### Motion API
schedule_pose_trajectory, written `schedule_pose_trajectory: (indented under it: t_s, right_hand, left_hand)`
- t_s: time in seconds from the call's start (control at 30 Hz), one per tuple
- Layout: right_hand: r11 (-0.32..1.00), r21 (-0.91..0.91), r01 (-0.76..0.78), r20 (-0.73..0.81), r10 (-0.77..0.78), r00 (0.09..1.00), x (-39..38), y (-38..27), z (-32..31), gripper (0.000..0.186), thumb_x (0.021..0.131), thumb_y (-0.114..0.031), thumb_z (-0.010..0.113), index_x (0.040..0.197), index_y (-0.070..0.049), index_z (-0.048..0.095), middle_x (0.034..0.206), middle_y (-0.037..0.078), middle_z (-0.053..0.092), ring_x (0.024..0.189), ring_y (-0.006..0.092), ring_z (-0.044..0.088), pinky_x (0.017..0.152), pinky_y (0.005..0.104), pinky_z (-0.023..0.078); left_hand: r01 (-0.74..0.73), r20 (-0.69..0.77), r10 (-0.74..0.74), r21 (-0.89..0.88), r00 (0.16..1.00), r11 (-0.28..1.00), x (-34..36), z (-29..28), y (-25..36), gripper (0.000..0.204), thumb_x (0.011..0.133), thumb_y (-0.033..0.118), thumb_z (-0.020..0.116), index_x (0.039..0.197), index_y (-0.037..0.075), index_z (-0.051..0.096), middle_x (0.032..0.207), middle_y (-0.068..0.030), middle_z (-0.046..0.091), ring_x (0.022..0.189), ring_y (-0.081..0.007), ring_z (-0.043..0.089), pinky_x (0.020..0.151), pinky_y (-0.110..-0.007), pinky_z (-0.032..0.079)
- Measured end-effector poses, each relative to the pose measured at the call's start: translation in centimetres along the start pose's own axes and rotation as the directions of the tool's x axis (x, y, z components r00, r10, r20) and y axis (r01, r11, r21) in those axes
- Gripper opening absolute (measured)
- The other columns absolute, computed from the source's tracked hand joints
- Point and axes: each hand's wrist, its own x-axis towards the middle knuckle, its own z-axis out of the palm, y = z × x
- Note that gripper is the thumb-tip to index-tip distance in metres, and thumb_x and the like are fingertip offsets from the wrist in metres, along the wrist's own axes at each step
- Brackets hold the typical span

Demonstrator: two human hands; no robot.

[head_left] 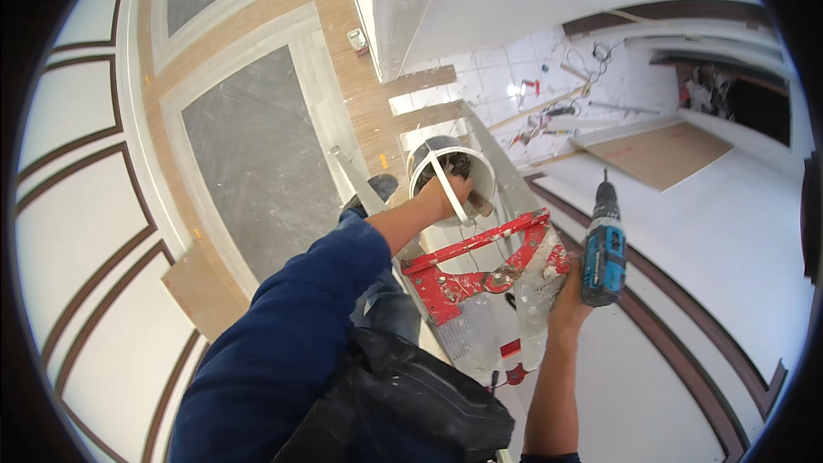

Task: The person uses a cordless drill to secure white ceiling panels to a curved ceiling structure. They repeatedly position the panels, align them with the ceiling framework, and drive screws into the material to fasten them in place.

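Observation:
My left hand [443, 197] reaches down into a white bucket [482, 173] with a pale strap-like handle [443, 182] across its mouth. Dark contents [461, 163] and a brownish piece lie in it; the left fingers are hidden among them, so I cannot tell if they hold anything. My right hand [568, 304] is closed around a blue and black cordless drill [605, 259], its bit pointing away from me. Between my arms is a paint-spattered red metal frame [454, 287], part of the ladder [467, 334] under the bucket.
Below on the left, the floor has dark grey panels [257, 137] with wood-look borders. Tools and cords [549, 120] lie on white tiles [493, 77] at the far right, near a brown board [660, 154]. A white wall with dark mouldings [651, 326] runs along the right.

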Motion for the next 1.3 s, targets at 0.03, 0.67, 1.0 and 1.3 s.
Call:
schedule_pose_trajectory:
  t_s: [0.03, 0.67, 1.0, 1.3]
  right_hand:
    - [0.999, 0.0, 0.035, -0.021, -0.035, 0.999, 0.3, 0.0, 0.2, 0.012, 0.09, -0.013, 0.066, 0.088, -0.002, 0.062, 0.082, 0.002, 0.06, 0.076, 0.0139, 0.053, 0.074, 0.032, 0.046]
    - [0.835, 0.03, 0.549, -0.155, -0.539, 0.828, 1.9, 5.9, 1.1, 0.042, 0.075, -0.004, 0.072, 0.114, 0.001, 0.059, 0.098, 0.013, 0.066, 0.091, 0.025, 0.063, 0.085, 0.0376, 0.049]
    - [0.738, 0.107, 0.666, -0.235, -0.632, 0.738, -2.1, -7.4, -4.9, 0.034, 0.075, -0.008, 0.077, 0.106, -0.003, 0.065, 0.088, 0.008, 0.07, 0.078, 0.0213, 0.068, 0.069, 0.0335, 0.053]
    - [0.372, -0.371, 0.851, -0.188, -0.927, 0.324, -5.2, -11.9, -16.1, 0.008, 0.086, -0.013, 0.07, 0.087, -0.005, 0.067, 0.079, 0.01, 0.066, 0.07, 0.0248, 0.062, 0.064, 0.0399, 0.048]
  left_hand:
    - [-0.075, -0.03, 0.073, -0.06, 0.997, 0.995, -0.7, -0.3, -0.1, 0.021, 0.084, 0.012, 0.056, 0.101, 0.001, 0.062, 0.088, -0.0217, 0.067, 0.086, -0.0381, 0.068, 0.077, -0.046, 0.055]
    - [-0.163, -0.243, -0.506, -0.967, 0.828, 0.198, -14.7, -8.8, 1.0, 0.009, 0.088, 0.007, 0.062, 0.092, 0.0, 0.067, 0.075, -0.0064, 0.066, 0.067, -0.0143, 0.064, 0.062, -0.028, 0.053]
    - [-0.278, -0.217, -0.381, -0.954, 0.899, -0.112, -12.5, -19.7, 10.4, 0.019, 0.091, 0.019, 0.068, 0.1, 0.003, 0.064, 0.089, -0.0062, 0.066, 0.076, -0.017, 0.066, 0.07, -0.03, 0.057]
    - [-0.467, -0.492, 0.066, -0.854, 0.868, -0.231, -14.9, -36.4, 28.3, 0.03, 0.096, 0.022, 0.06, 0.112, -0.003, 0.056, 0.113, -0.0165, 0.062, 0.105, -0.0278, 0.063, 0.093, -0.04, 0.055]
